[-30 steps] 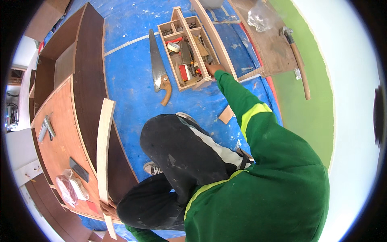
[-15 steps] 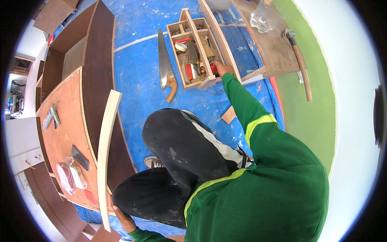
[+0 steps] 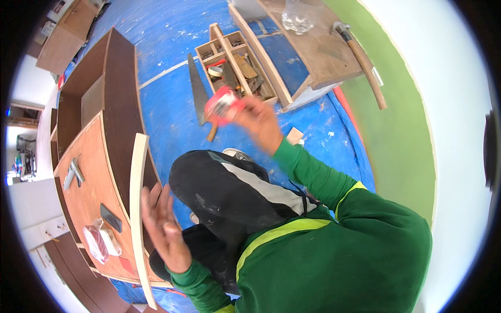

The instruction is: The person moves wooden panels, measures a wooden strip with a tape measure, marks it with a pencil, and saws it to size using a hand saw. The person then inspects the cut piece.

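Observation:
In my right hand [image 3: 261,125] is a chunky red thing [image 3: 222,106] with a pale and dark patch, smeared by motion; it looks like a tape measure. It is lifted in front of the near end of a wooden toolbox [image 3: 269,93] on the floor. My left hand [image 3: 166,227] is raised with fingers spread, holding nothing. A long pale wood strip [image 3: 138,208] stands just left of that hand, against the brown cabinet [image 3: 122,130]. The handsaw [image 3: 197,88] lies left of the toolbox, partly behind the red thing.
Blue sheeting [image 3: 167,104] covers the floor. A glue gun [image 3: 74,173], a phone [image 3: 110,218] and a plastic-wrapped packet [image 3: 96,241] lie on the cabinet's plywood face. At right, a hammer [image 3: 362,62] rests on a wooden panel [image 3: 318,52] by the green wall. A small wood block [image 3: 295,136] lies nearby.
My right hand has come out of the toolbox toward me, bringing the red thing. The left hand has risen from low by the wood strip, fingers spreading. The whole view has shifted somewhat.

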`<state>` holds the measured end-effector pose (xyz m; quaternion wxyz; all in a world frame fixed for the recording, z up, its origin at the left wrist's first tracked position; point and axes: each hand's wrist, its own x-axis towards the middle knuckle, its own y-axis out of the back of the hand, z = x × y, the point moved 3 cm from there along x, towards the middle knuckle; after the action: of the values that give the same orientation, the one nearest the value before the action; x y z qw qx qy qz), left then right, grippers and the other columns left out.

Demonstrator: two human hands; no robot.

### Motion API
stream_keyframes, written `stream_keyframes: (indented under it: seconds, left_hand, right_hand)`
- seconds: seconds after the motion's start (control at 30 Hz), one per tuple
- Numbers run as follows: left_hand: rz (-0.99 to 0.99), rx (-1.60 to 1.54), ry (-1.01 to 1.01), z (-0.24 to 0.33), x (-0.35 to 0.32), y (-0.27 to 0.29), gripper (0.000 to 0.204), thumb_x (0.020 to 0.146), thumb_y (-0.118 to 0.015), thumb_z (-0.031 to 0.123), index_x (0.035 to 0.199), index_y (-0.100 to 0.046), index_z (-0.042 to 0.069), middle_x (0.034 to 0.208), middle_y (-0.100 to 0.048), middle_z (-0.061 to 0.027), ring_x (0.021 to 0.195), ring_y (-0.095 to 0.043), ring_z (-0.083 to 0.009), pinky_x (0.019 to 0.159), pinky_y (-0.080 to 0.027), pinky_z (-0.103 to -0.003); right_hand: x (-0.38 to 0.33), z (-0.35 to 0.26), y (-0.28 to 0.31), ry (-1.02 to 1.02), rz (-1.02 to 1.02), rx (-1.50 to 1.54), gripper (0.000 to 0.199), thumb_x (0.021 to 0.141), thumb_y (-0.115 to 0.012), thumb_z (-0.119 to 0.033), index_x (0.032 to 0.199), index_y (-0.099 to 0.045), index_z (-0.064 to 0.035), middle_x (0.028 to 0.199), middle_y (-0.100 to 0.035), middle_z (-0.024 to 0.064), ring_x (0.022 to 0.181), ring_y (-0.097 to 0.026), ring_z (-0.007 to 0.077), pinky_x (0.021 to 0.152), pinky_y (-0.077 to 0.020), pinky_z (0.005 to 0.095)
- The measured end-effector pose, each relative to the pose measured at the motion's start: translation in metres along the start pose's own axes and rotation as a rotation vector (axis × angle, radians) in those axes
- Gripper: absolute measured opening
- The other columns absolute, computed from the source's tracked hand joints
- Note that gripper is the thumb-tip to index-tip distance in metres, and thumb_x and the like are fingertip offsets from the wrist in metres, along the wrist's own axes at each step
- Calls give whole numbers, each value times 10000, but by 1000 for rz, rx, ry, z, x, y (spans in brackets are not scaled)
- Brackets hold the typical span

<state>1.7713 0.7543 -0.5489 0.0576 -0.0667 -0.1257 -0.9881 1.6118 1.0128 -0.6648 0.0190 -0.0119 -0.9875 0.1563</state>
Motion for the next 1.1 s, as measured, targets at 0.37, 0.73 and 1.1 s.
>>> stream_keyframes:
  seconds: [0.37, 0.73, 1.1]
  left_hand:
    - [167, -804, 282, -60, -27, -23, 693, 1101, -667, 375, 1601, -405, -26, 1486, -636, -244, 1441, -569, -422, 1215, -473, -563]
    - [182, -892, 223, -85, -38, -54, 545, 935, -832, 218, 1333, -496, 57, 1218, -658, -200, 1200, -732, -424, 706, -737, -509]
    - [94, -978, 234, -101, -34, -57, 578, 914, -846, 255, 1335, -506, 52, 1110, -709, -229, 1083, -775, -411, 647, -729, -490]
  right_hand:
    - [-86, -42, -82, 95, -804, -298, 408, 1005, -787, -394, 1081, -642, -20, 957, -588, 131, 827, -662, 324, 731, -536, 417]
    - [13, 31, 18, 201, -205, -806, 320, 1051, -722, -330, 1126, -669, -23, 1077, -652, 170, 1000, -670, 359, 881, -538, 470]
    - [157, 241, 149, -403, -17, -900, 749, 854, -844, -415, 1341, -621, 109, 1265, -705, 357, 1150, -709, 484, 1024, -555, 527]
